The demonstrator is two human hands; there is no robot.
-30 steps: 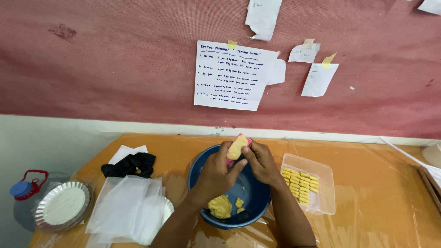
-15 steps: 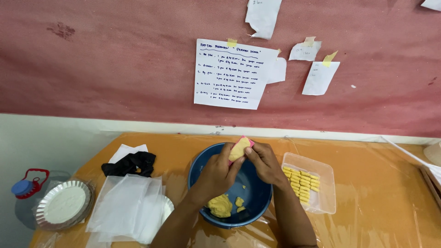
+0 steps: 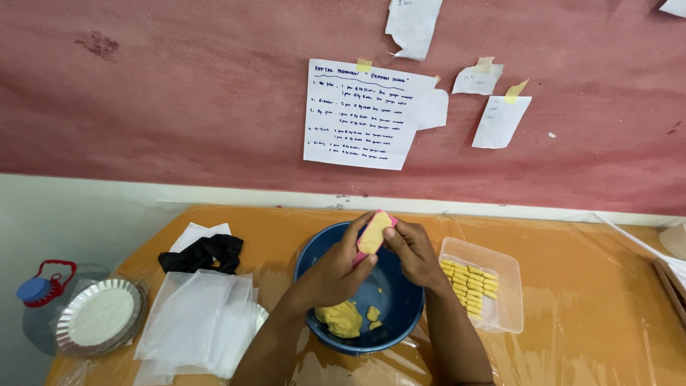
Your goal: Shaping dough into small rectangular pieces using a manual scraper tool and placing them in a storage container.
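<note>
left hand (image 3: 336,268) and right hand (image 3: 411,250) pressing yellow dough (image 3: 374,233), blue bowl (image 3: 396,304)

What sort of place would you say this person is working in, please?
Probably a small home or workshop kitchen for handmade snacks: a blue bowl of yellow dough, a clear tray of shaped pieces, handwritten notes taped on the wall.

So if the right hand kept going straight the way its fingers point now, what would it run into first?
The right hand points up and to the left, at the yellow dough piece it already touches. Just past that come the left hand fingers holding the piece, though depth is hard to judge.
</note>
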